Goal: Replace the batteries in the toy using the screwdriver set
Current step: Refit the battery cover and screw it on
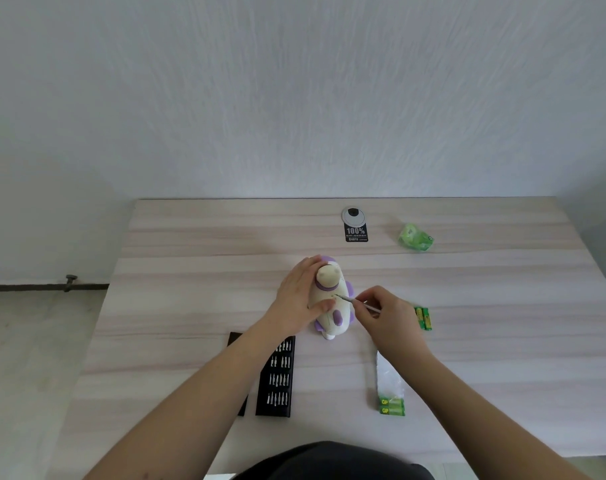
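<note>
We are steadying the toy (331, 299), which is lying mid-table (190, 237), with our left hand (300, 299) curled around its side, thumb pressing on its body. Our right hand (386, 315) is pinching the screwdriver (357, 303), its tip touching the toy's underside, apparently at a screw.

Progress, as we are judging it: a screw on the battery cover is being worked; whether loosening or tightening, we cannot tell. The cover looks to be still on.

Count: one toy; one driver; one open bit tray (277, 375), holding four rows of bits; two green batteries (423, 318) lying right of the toy; two more in a torn wrapper (391, 405) nearer us; one crumpled green wrapper (416, 237) far right.
</note>
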{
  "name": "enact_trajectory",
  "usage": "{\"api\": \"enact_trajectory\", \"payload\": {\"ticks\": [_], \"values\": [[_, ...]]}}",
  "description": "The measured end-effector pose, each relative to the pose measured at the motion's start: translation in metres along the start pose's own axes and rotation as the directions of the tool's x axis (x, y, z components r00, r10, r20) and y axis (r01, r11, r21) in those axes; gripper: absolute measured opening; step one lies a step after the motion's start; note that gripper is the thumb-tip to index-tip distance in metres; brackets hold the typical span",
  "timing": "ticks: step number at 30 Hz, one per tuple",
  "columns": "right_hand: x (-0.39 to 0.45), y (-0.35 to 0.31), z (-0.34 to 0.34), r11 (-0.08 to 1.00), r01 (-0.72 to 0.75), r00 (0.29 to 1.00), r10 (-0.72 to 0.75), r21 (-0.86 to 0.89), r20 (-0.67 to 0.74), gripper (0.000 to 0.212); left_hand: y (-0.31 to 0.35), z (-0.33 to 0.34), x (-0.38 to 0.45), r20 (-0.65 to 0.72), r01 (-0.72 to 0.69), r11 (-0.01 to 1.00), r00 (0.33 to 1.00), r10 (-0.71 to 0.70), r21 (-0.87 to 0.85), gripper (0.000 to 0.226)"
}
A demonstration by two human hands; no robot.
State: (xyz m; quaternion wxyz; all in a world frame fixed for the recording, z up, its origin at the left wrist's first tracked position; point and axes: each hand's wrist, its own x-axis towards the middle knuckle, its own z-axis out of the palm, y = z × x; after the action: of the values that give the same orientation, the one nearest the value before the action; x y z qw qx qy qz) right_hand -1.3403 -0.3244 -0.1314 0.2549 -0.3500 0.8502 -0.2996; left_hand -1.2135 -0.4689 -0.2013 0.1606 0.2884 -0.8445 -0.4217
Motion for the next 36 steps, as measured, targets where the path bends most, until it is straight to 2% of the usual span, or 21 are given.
{"api": "enact_trajectory", "payload": {"ticks": [9,16,36], "values": [[0.006,-0.003,0.007,0.997,-0.045,0.998,0.048,-0.056,0.042,0.012,-0.001,0.003,-0.001,-0.025,-0.052,0.995,0.998,0.050,-0.083,0.065],[0.008,-0.006,0.010,0.995,-0.083,0.996,0.085,-0.052,0.037,0.013,-0.005,0.008,0.001,-0.004,-0.030,0.995,1.000,0.030,-0.094,0.068],[0.014,-0.009,0.012,0.987,-0.042,0.997,0.051,-0.153,0.055,0.013,-0.009,0.011,-0.001,0.020,-0.002,0.996,1.000,0.004,-0.085,0.072]]}}
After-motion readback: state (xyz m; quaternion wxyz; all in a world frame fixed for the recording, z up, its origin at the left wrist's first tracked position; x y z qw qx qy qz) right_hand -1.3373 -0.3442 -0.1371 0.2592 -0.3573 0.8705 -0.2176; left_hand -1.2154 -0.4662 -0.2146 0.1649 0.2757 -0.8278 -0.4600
